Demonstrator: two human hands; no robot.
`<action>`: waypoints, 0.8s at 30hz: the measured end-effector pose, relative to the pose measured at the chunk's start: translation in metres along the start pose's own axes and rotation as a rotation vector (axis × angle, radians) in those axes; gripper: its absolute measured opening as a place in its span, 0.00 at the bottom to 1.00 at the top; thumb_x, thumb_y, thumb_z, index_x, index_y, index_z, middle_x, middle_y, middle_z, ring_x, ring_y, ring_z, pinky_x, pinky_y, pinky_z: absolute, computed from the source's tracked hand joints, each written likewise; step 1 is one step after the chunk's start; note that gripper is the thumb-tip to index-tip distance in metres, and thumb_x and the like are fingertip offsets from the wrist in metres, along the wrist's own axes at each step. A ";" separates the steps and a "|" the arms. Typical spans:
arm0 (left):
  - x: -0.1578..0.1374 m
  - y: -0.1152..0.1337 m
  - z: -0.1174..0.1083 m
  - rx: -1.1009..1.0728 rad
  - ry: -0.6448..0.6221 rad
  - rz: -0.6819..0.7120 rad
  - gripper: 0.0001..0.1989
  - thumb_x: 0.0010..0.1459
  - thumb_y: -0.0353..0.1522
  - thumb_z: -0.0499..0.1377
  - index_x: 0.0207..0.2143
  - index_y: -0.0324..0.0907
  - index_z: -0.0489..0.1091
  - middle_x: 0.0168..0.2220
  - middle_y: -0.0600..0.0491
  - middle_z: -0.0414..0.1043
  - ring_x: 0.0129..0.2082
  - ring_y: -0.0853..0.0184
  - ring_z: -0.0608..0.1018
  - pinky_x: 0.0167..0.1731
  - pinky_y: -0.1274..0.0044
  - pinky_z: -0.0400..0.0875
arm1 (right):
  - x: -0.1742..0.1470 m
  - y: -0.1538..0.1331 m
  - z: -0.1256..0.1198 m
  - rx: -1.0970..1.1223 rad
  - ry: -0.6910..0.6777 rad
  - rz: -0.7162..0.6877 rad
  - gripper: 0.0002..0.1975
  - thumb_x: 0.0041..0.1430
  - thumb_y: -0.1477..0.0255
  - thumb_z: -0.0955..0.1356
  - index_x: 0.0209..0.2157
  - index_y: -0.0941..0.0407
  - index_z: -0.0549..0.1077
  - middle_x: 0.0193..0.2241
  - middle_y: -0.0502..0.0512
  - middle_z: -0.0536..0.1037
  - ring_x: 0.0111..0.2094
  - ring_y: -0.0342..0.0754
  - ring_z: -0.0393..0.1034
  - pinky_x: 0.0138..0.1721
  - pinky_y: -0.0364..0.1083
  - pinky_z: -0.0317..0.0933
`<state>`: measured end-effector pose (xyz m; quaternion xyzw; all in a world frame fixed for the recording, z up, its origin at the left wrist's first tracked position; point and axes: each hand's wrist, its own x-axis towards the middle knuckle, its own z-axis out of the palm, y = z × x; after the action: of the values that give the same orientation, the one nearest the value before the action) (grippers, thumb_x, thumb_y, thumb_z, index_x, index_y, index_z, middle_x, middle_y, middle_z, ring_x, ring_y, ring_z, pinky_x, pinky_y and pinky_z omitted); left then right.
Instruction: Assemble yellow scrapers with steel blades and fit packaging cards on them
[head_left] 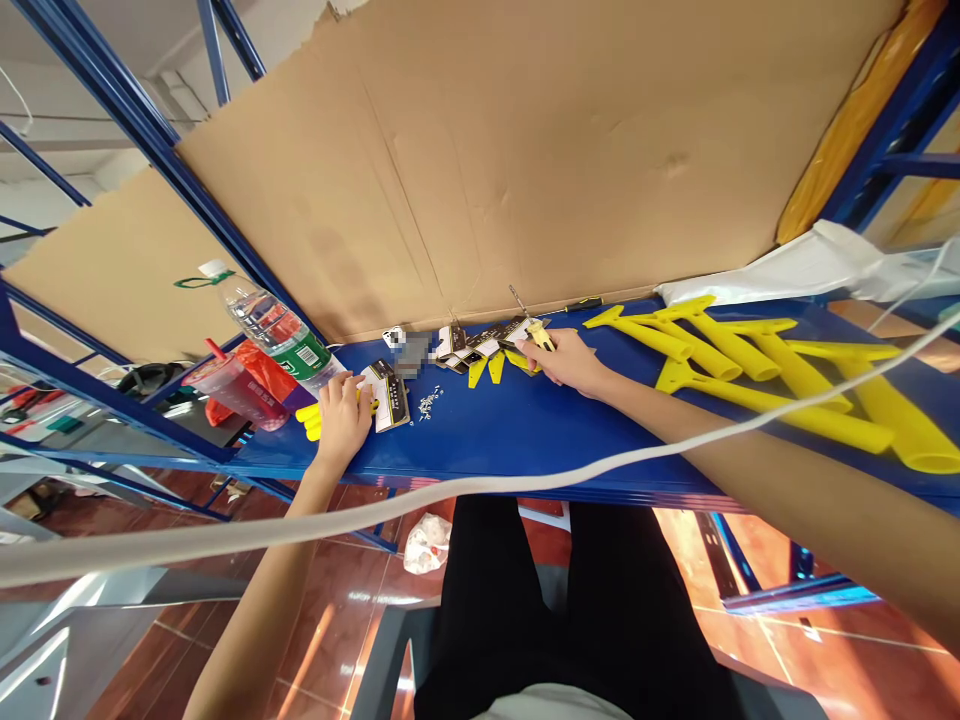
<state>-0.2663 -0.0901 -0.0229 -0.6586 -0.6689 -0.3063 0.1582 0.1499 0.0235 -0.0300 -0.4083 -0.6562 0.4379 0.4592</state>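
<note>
My right hand (pixel 568 362) is closed around the pale yellow handle of a screwdriver (pixel 541 337), its metal shaft pointing up and to the left. Just beside it lie packaging cards (pixel 480 345) with small flat yellow blades (pixel 496 367) poking out. My left hand (pixel 345 415) curls over several yellow tubes (pixel 309 420), with its fingers bent around one; their grip is partly hidden. Touching distance from those fingers is a stack of black-and-white printed cards (pixel 389 397). Small screws (pixel 427 404) are scattered between the two hands.
On the blue shelf (pixel 480 440), yellow squeegee-like handles (pixel 750 350) spread across the right. A water bottle (pixel 281 330) and a red cup (pixel 244 390) stand at left. Another screwdriver (pixel 583 304) lies near the cardboard back (pixel 525 150). A white cable (pixel 480 483) crosses the view.
</note>
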 end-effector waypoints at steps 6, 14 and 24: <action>-0.054 0.066 -0.016 -0.304 -0.181 0.227 0.30 0.79 0.46 0.59 0.77 0.48 0.67 0.81 0.38 0.64 0.82 0.46 0.66 0.82 0.51 0.56 | 0.002 0.005 0.000 -0.026 0.023 -0.003 0.31 0.64 0.44 0.80 0.25 0.55 0.74 0.18 0.51 0.75 0.16 0.40 0.58 0.15 0.44 0.49; -0.015 0.092 0.040 -0.487 -0.403 0.106 0.41 0.71 0.55 0.64 0.76 0.40 0.70 0.82 0.32 0.61 0.86 0.44 0.57 0.85 0.53 0.46 | 0.000 0.004 0.000 -0.060 0.020 -0.046 0.36 0.60 0.36 0.78 0.23 0.54 0.73 0.16 0.49 0.71 0.15 0.40 0.58 0.17 0.44 0.49; -0.004 0.121 0.052 -0.110 -0.606 0.153 0.43 0.80 0.55 0.48 0.81 0.32 0.62 0.85 0.35 0.52 0.87 0.50 0.54 0.85 0.59 0.49 | -0.003 0.001 0.000 -0.215 0.011 -0.056 0.34 0.69 0.37 0.70 0.27 0.53 0.72 0.23 0.53 0.79 0.16 0.43 0.63 0.20 0.45 0.56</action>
<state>-0.1375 -0.0675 -0.0407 -0.7759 -0.6165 -0.1193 -0.0615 0.1510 0.0206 -0.0313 -0.4392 -0.7079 0.3499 0.4285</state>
